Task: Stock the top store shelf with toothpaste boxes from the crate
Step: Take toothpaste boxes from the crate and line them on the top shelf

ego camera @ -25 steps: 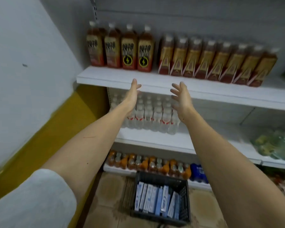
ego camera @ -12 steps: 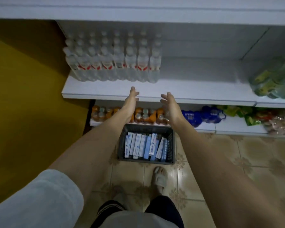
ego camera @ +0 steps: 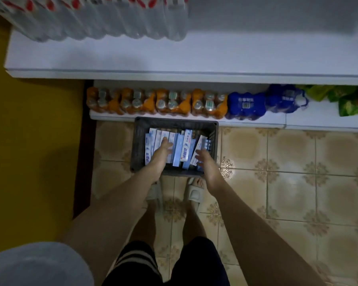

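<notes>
A dark plastic crate [ego camera: 139, 141] stands on the tiled floor against the bottom shelf. Several white and blue toothpaste boxes [ego camera: 185, 149] stand on edge inside it, some leaning to the right. My left hand [ego camera: 162, 150] reaches down over the left boxes, fingers spread, fingertips on or just above their tops. My right hand [ego camera: 203, 159] hovers open over the right boxes near the crate's right wall. Neither hand grips a box. The top shelf is out of view.
A white middle shelf [ego camera: 174, 56] with water bottles [ego camera: 103, 21] juts out above the crate. Packs of orange drink bottles [ego camera: 155, 102] and blue packs [ego camera: 246, 105] line the bottom shelf. A yellow wall [ego camera: 29, 141] is at left. My sandalled feet [ego camera: 192, 193] stand behind the crate.
My view has tilted down from the upper shelves to the floor. Both hands have dropped from shelf height into the crate, over the toothpaste boxes.
</notes>
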